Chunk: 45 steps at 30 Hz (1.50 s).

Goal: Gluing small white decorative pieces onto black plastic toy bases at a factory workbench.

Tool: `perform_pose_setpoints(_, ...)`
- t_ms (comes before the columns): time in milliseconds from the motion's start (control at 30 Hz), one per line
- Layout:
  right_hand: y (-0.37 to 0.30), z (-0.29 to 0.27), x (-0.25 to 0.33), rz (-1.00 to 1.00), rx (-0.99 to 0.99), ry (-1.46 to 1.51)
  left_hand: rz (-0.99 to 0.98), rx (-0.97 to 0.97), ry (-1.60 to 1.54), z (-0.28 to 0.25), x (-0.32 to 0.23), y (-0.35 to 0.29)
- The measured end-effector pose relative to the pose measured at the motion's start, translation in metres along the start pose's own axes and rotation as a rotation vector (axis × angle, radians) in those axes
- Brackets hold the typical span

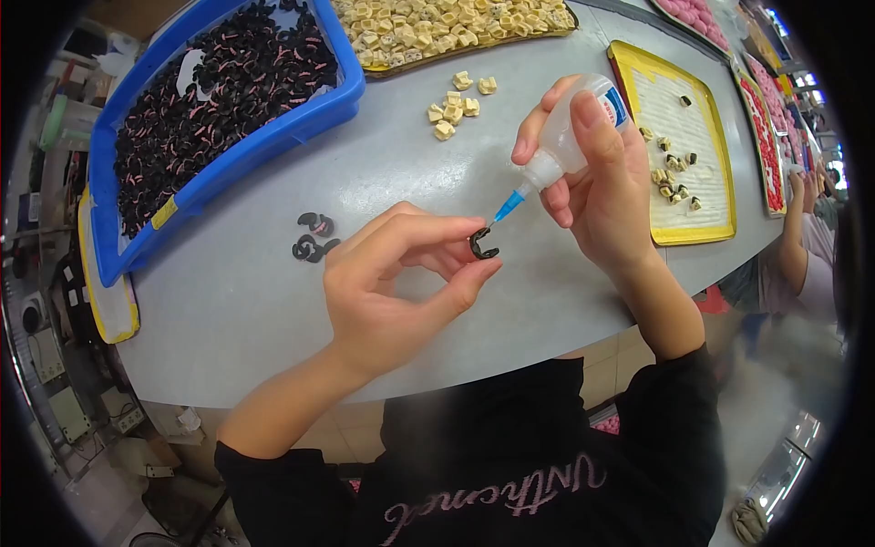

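Between thumb and fingertips, my left hand (pixel 387 273) pinches a small black curved piece (pixel 483 244) above the table. My right hand (pixel 606 173) grips a translucent squeeze bottle (pixel 567 137), tilted down to the left. Its blue dispensing tip (pixel 509 207) ends in a thin needle at the upper edge of the black piece; whether they touch I cannot tell. Left of my left hand lie a few loose black pieces (pixel 314 248) with pink parts. Several small cream-coloured pieces (pixel 451 111) lie beyond my hands.
A blue bin (pixel 354 96) full of black and pink pieces stands at the far left. At the back, a tray holds many cream pieces (pixel 456 32). On the right, a yellow-rimmed tray (pixel 697 240) carries several joined cream-and-black pieces. Another person's arm (pixel 795 232) shows at the far right.
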State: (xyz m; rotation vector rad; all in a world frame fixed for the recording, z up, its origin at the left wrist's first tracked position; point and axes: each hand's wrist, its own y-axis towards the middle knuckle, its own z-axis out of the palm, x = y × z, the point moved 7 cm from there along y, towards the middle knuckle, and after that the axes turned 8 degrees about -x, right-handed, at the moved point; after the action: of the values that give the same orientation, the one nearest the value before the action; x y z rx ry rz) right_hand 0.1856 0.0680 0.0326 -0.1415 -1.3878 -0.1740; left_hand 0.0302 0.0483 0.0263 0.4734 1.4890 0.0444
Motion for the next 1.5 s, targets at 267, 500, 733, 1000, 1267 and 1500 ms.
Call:
perform_pose_setpoints(267,0.001,0.000,0.000,-0.006,-0.003,0.002,0.013,0.000,0.007,-0.001,0.000,0.000)
perform_pose_setpoints(500,0.006,-0.010,-0.004,0.073,0.041,0.228,0.017,-0.003,0.002,-0.001,-0.001,0.001)
perform_pose_setpoints(733,0.027,-0.025,-0.004,0.019,0.005,0.339,-0.013,-0.014,-0.004,-0.002,0.001,0.000)
perform_pose_setpoints(1000,0.043,-0.046,0.013,-0.338,-0.085,-0.302,-0.059,-0.059,-0.051,-0.004,0.004,0.000)
perform_pose_setpoints(1267,0.058,-0.061,-0.008,-0.319,-0.140,-0.504,-0.055,-0.089,-0.036,-0.006,0.004,0.002)
perform_pose_setpoints(1500,0.058,-0.061,-0.013,-0.245,-0.131,-0.540,-0.060,-0.144,-0.012,-0.012,0.001,0.006)
